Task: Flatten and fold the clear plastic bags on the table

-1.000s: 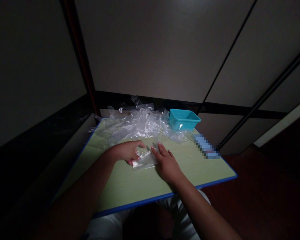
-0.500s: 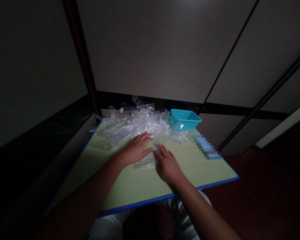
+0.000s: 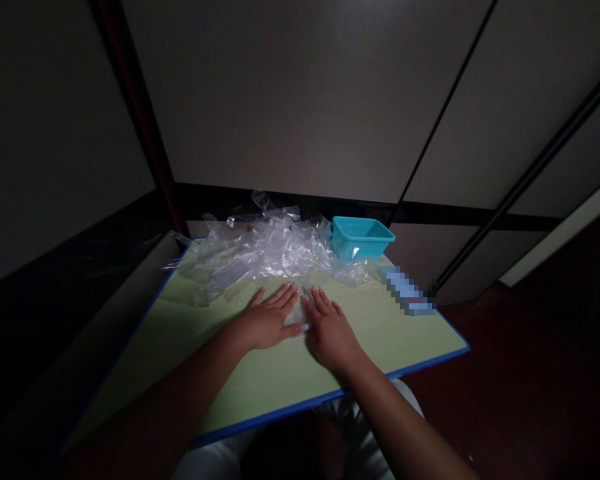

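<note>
One light-green rectangular tabletop with blue edging (image 3: 280, 383). One heap of crumpled clear plastic bags (image 3: 280, 247), spread along its far side and reaching past the far left corner. One turquoise rectangular plastic tub (image 3: 363, 240), upright, just beside the heap's right end. Two bare hands, palms down: left hand (image 3: 267, 325), fingers extended, thumb out towards the other; right hand (image 3: 333, 333), fingers forward and slightly parted; both open, neither gripping. One pale-blue flat item (image 3: 407, 292), pixelated, near the right edge. One flat clear plastic piece (image 3: 296, 312), between and partly beneath the hands, mostly hidden.
</note>
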{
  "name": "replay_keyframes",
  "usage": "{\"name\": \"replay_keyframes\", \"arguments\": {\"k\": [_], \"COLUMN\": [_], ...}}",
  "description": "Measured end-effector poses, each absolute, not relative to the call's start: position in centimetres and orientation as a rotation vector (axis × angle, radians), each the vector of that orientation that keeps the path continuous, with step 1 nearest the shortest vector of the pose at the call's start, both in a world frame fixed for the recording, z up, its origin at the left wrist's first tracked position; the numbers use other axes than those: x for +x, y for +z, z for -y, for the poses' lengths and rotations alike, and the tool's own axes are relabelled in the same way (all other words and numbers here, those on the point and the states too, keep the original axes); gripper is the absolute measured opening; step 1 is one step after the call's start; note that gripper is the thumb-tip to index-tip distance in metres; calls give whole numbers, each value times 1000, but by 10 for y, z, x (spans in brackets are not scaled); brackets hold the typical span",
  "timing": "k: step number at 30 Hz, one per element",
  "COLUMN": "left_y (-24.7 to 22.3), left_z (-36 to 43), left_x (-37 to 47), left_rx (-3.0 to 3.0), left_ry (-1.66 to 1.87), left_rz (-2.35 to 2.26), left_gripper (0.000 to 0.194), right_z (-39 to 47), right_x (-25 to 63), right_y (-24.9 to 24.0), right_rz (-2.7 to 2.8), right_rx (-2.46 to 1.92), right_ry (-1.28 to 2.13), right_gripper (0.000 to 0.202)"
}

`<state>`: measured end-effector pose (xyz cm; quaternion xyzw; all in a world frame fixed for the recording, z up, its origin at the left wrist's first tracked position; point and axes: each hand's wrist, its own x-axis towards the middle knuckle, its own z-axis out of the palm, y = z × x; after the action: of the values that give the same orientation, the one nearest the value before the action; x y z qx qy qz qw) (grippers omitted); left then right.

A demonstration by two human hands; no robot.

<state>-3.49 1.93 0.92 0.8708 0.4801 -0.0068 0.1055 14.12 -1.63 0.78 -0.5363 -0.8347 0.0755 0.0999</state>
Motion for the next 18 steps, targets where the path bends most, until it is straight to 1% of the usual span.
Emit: {"name": "replay_keyframes", "arguments": {"k": [6,10,18], "left_y": [11,11,15], "left_z": [-19,-17,-16], "left_x": [-34,-34,-34], "left_rx": [2544,2546,2531], "left_ry": [-46,-47,-76], "left_rz": [-1439,-1444,-1437], "left_gripper": [82,84,86], "right_z": [22,27,45], "right_x": [147,149,149], "right_y": [9,8,16], "right_rz": [2420,2413,2445], "right_rx": [-1716,-1758,-1590], "right_ry": [209,220,195], "right_gripper": [69,68,69]}}
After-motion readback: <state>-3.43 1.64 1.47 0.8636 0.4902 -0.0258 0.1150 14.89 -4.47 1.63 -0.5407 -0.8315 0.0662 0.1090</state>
